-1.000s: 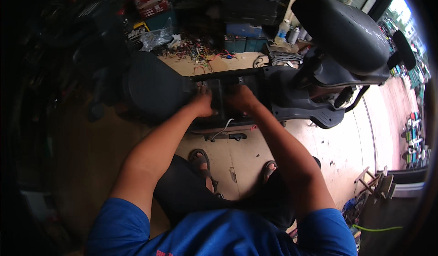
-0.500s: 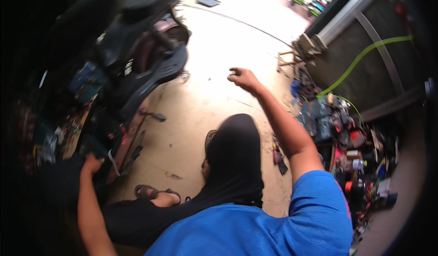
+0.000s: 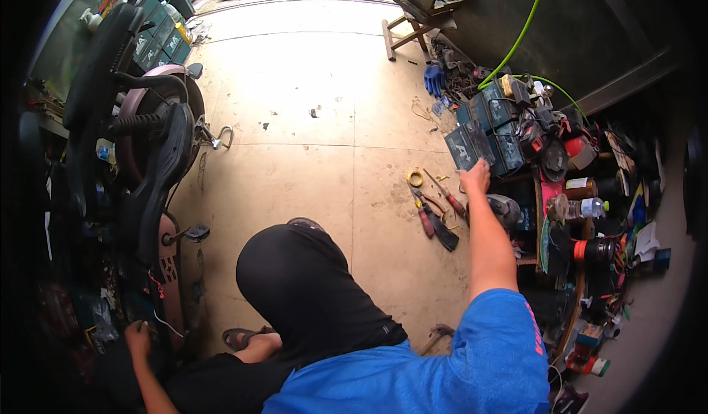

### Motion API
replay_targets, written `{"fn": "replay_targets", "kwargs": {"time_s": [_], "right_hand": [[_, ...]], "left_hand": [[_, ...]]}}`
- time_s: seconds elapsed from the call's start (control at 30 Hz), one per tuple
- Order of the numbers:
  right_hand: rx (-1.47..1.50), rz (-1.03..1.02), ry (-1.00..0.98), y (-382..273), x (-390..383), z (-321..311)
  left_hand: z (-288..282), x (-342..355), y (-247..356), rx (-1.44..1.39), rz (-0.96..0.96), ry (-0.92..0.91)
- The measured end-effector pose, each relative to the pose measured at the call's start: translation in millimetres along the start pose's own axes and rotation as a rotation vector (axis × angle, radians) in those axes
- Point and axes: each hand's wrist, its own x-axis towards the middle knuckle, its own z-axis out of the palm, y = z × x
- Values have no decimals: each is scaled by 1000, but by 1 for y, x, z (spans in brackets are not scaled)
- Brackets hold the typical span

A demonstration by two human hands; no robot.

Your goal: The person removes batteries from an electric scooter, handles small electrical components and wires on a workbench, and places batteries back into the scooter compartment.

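Observation:
My right hand (image 3: 474, 175) reaches out on the right, fingers curled on the near edge of a dark teal battery (image 3: 464, 143) stacked against other batteries. Left of and below it on the floor lie a yellow tape roll (image 3: 415, 179), red-handled tools (image 3: 426, 224) and a black-bladed tool (image 3: 445, 234). At the lower left, my left hand (image 3: 137, 336) is curled at the dark body of a scooter (image 3: 153, 178); what its fingers grip is hidden in shadow. The scooter stands along the left side, with a white cable beside my hand.
A wooden stool (image 3: 402, 34), blue gloves (image 3: 434, 79) and a green hose (image 3: 520, 42) are at the upper right. Cluttered shelves with bottles (image 3: 591, 207) run down the right. More teal batteries (image 3: 151, 42) sit at upper left. My bent knee (image 3: 287, 266) is low in the middle.
The view has swung rightward from facing the scooter side-on. My right hand has left the scooter and moved onto the battery; my left hand remains at the scooter.

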Motion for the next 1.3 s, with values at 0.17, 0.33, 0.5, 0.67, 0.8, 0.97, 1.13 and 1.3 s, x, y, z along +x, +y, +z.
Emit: {"fn": "replay_targets", "kwargs": {"time_s": [0.17,0.33,0.5,0.67,0.8,0.97,1.13,1.3], "right_hand": [[62,-53,-94,-10,70,-17],[-112,-30,-97,-10,129,21],[-371,43,-242,-49,141,5],[-259,163,-279,-50,158,14],[-271,10,-230,-70,125,9],[-296,-124,-128,-101,80,11],[-260,-391,-150,-156,40,7],[-90,-934,-154,-216,-11,38]], "left_hand": [[-13,-21,90,54,22,149],[1,-20,153,89,115,131],[-8,-44,149,150,58,101],[1,-44,157,93,16,34],[-6,-59,163,72,40,74],[-3,-62,175,209,162,-28],[-4,-57,194,203,260,-25],[2,-56,232,174,444,21]]}}
